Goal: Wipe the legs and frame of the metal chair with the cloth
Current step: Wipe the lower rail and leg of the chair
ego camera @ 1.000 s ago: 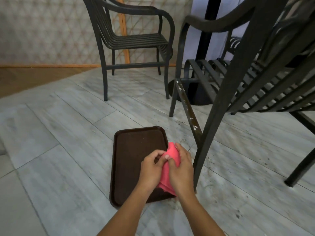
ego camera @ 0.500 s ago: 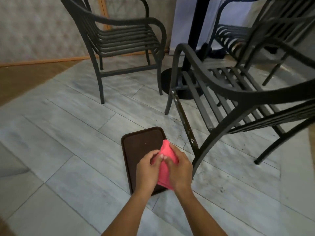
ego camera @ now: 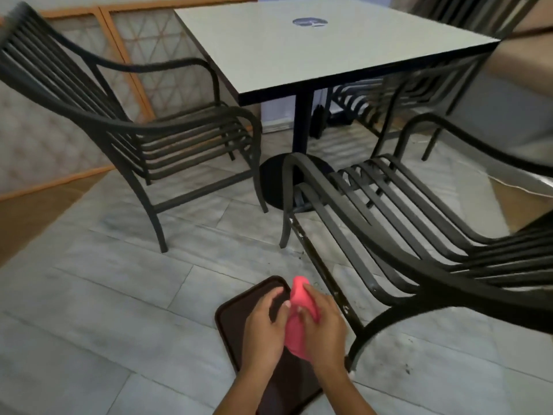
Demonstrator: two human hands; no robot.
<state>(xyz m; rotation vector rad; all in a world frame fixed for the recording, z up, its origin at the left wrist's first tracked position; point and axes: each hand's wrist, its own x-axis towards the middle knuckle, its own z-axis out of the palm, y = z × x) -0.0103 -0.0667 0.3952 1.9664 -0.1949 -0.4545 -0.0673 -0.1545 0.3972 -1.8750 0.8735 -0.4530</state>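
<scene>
Hands: left hand and right hand both closed on the pink cloth, bunched btwn them, low centre of view.
Tray: brown tray on floor under hands, approx 6 o'clock.
Chair: metal chair lies at 2 o'clock from hands; nearest rear leg just beside right hand, at its 3 o'clock.
Side rail: lower rail, paint chipped w/ white specks, long axis runs 11 to 5 o'clock, far end toward table base.
Nearer hand: right; judged best placed to start on leg/rail.
Cloth-to-frame contact: none yet.
Background: second chair at 10 o'clock, table at 12.
</scene>
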